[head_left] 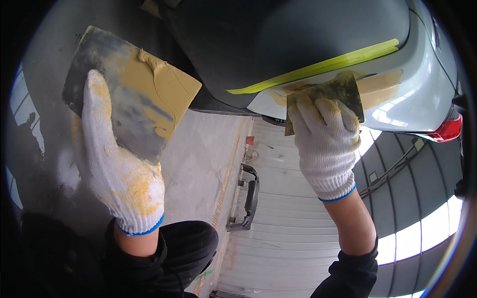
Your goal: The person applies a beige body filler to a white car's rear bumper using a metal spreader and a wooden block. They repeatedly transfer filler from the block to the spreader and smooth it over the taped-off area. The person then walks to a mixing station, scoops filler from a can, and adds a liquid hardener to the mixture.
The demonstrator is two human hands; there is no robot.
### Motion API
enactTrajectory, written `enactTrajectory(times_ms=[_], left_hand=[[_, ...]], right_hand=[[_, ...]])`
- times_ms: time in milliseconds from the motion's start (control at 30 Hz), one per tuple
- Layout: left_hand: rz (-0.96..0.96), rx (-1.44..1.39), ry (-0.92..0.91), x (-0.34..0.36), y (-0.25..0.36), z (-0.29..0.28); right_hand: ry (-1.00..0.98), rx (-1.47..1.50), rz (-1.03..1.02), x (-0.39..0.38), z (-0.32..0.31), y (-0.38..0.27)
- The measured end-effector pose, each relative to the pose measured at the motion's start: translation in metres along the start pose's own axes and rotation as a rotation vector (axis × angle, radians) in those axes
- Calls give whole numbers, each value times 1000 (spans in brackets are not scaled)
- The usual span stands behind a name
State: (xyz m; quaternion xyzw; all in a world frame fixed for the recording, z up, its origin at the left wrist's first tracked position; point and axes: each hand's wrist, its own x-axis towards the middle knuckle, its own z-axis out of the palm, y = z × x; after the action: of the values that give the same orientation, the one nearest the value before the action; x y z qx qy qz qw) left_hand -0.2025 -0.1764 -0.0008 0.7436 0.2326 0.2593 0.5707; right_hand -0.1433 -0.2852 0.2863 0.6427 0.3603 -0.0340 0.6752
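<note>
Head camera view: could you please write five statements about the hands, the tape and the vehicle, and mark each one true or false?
1. The left hand holds a plate with tan paste on it. True.
2. The tape on the vehicle is blue. False: it is yellow-green.
3. The right hand holds a dark, flat spreader at the white body panel. True.
4. Both hands are bare. False: both wear white knitted gloves with a blue edge at the wrist.
5. The tail light is at the right side of the picture and is red. True.
</note>
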Motion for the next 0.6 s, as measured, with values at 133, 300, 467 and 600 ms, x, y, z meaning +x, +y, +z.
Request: enactTrajectory(times_ms=[133,300,467,600], left_hand=[[-40,-30,-2,0,2,3],[-146,-57,-24,0,3,6],[-90,-15,-29,0,0,6],[-42,-3,-7,0,-2,6]], right_hand=[[-22,-4,48,-4,-11,5],[122,-114,-44,-5,-33,23],[163,-58,-68,1,-19,29],[176,6,-12,5,-6,24]])
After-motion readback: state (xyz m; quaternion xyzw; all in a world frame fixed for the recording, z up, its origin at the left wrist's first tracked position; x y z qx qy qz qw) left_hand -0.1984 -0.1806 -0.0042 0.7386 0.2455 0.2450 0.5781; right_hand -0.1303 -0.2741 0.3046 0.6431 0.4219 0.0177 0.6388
